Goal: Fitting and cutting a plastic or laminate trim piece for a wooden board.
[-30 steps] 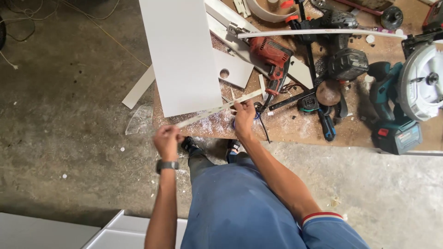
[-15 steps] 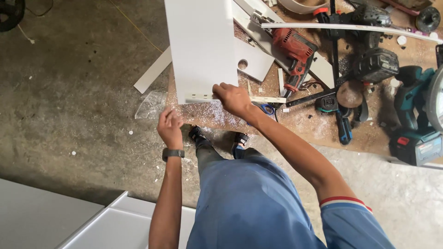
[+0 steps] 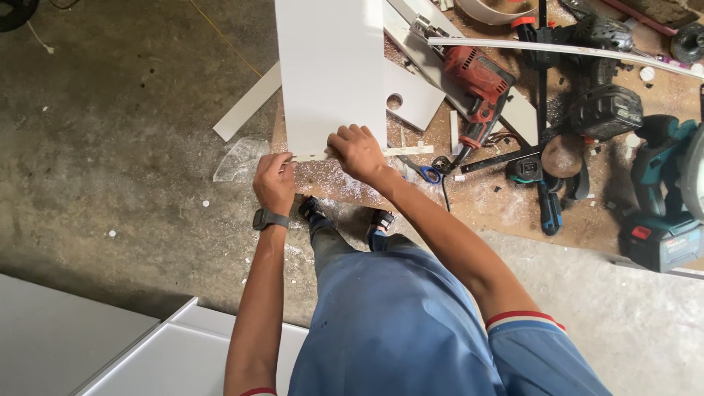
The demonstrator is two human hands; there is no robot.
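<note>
Two hands work at the near edge of a tall white panel (image 3: 330,73), seen from the head camera looking straight down. The panel lies flat on a low brown board serving as a worktop (image 3: 499,205) on the concrete floor (image 3: 110,183); its long axis runs away from the person, toward the top of the view, and its short near edge faces the person's feet. Along that near edge lies a thin pale strip (image 3: 400,151), its long axis crosswise, left to right, with its right end sticking out past the panel's corner. The left hand (image 3: 275,183), a dark watch on its wrist, has its fingers curled, pinching the strip's left end. The right hand (image 3: 357,150) is pressed down on the strip and the panel's edge, fingers bent and close together. To the right on the worktop lie a red drill (image 3: 480,81), a black clamp (image 3: 541,110) and a teal circular saw (image 3: 664,191).

Compared with half a second ago, the strip lies flush along the panel's edge, and the right hand sits on the edge nearer the panel's right corner. A second ago the strip was tilted and held between both hands, clear of the panel.
</note>
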